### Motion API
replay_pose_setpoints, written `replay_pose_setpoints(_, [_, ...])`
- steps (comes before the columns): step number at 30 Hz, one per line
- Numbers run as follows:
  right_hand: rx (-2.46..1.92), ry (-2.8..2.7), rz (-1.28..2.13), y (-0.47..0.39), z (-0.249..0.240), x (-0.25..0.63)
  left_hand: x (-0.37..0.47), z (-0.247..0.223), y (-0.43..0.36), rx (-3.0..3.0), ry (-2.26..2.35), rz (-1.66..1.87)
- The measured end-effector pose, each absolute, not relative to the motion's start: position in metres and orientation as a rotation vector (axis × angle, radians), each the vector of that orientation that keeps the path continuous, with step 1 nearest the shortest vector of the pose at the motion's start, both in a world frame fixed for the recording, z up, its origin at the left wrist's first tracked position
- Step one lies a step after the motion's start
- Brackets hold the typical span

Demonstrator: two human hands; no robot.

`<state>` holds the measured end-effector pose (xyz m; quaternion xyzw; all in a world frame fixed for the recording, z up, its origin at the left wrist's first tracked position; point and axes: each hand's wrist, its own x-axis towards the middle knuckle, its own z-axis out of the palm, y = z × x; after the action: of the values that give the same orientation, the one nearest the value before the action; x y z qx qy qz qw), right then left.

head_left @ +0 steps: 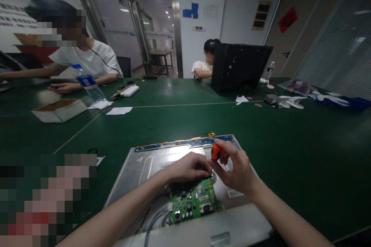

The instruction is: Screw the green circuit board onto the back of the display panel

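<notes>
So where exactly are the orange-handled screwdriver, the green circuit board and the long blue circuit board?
Orange-handled screwdriver (pixel 215 153): head view, on its handle.
Green circuit board (pixel 192 200): head view, mid-face among the components.
Long blue circuit board (pixel 185 144): head view, near mid-length.

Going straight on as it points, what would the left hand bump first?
Probably the orange screwdriver or the right hand holding it, just beyond the left hand, though depth is unclear.

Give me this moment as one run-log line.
right hand: holding orange-handled screwdriver at far-right corner of green circuit board | left hand: curled beside screwdriver, grip unclear | board: on metal panel
</notes>
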<state>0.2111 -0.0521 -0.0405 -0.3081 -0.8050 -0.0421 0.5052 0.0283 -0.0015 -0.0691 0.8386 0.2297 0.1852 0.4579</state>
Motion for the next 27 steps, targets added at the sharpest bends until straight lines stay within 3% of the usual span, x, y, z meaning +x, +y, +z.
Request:
replay_pose_setpoints(17, [-0.804,-1.886,-0.112,-0.052,-0.035,0.216,0.027,-0.068,-0.001,2.094,0.585,0.412])
replay_pose_setpoints(22, [-0.953,-2.065,-0.107,-0.058,-0.009,0.219,0.026,-0.067,-0.003,2.073,0.571,0.399])
replay_pose_setpoints(27, [-1.375,-2.326,-0.107,-0.063,0.032,0.210,0.026,-0.068,-0.003,2.091,0.583,0.406])
